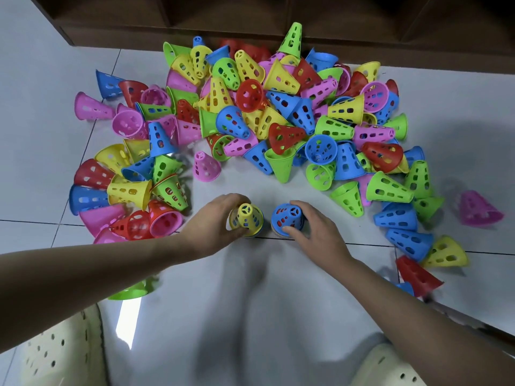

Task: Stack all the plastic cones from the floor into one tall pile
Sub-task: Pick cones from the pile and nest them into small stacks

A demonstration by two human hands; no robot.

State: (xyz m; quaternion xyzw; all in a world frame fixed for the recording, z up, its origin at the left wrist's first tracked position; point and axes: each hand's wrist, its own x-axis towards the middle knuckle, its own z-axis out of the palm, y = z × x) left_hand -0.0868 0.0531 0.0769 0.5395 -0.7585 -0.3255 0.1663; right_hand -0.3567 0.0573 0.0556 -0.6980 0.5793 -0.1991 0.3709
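Floor tiles point(41, 79), pale grey with thin dark joints, fill the head view, and a dark wooden shelf unit point(278, 12) runs along the far edge. Against that unit lies a heap of cones point(278, 107), perforated plastic in pink, yellow, green, blue and red, most tipped on their sides, spreading toward the person on both flanks. On the near side of the heap, on bare tile, two short stacks stand upright side by side. The left hand point(214, 227) curls its fingers and thumb around the yellow-topped stack point(246, 218), grasping it. The right hand point(315, 229) grips the blue-topped stack point(287, 220), thumb in front and fingers behind. Cream perforated plastic pieces point(61, 349) sit at the bottom corners, nearest the camera.
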